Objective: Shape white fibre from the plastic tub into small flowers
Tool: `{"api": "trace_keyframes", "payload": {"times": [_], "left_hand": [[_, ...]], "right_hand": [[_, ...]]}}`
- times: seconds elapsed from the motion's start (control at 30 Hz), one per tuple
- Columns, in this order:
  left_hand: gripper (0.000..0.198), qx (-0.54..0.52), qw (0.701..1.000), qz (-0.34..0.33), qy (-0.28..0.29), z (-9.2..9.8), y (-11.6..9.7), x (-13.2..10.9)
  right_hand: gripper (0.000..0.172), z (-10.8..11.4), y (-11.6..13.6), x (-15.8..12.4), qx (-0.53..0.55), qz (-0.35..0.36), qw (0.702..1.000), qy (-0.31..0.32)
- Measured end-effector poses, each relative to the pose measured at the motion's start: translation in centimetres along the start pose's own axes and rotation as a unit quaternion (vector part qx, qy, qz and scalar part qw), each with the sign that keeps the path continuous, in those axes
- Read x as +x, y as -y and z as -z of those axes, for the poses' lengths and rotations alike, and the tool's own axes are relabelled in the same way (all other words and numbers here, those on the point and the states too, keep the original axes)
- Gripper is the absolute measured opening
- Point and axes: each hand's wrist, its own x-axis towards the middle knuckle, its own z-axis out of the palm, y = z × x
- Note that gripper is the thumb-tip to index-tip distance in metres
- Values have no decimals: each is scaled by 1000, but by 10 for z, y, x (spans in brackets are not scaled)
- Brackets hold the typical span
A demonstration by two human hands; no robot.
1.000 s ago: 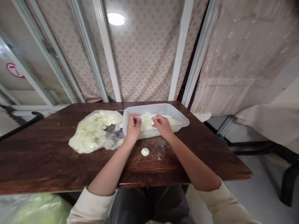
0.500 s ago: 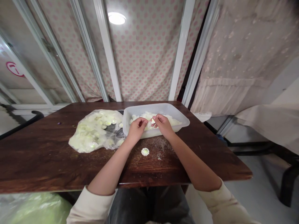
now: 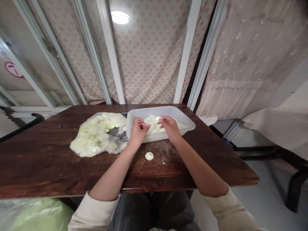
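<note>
My left hand point(image 3: 139, 131) hangs over the near left corner of a translucent plastic tub point(image 3: 190, 127), its fingers curled. My right hand point(image 3: 170, 127) is over the pile of pale cream flower-shaped pieces point(image 3: 156, 125) in that tub, fingertips bent towards my left hand. Whether either hand pinches a small piece, I cannot tell. To the left of the tub lies a clear plastic bag point(image 3: 96, 136) full of similar pieces. A single flower-shaped piece point(image 3: 149, 156) sits on the table in front of the tub.
The dark wooden table point(image 3: 43, 157) carries scattered pale crumbs near the single piece. A pale green bag point(image 3: 36, 215) lies below the table's near left edge. Polka-dot fabric and white frame bars stand behind the table.
My fingertips, close together over the tub half a second ago, have moved a little apart. The bag, tub and single piece stay where they were.
</note>
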Motion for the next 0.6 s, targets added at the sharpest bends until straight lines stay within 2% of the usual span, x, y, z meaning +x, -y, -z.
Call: {"api": "trace_keyframes", "payload": {"times": [0.13, 0.23, 0.47, 0.6], "left_hand": [[17, 140, 988, -55, -21, 0, 2, 0], [17, 195, 978, -73, 1, 0, 0, -2], [27, 161, 972, -121, 122, -2, -12, -9], [27, 127, 974, -105, 155, -2, -14, -11]], "right_hand": [[30, 0, 6, -2, -35, 19, 999, 36], [34, -1, 10, -4, -57, 31, 995, 73], [33, 2, 6, -4, -99, 94, 980, 142], [36, 2, 9, -6, -128, 97, 974, 161]]}}
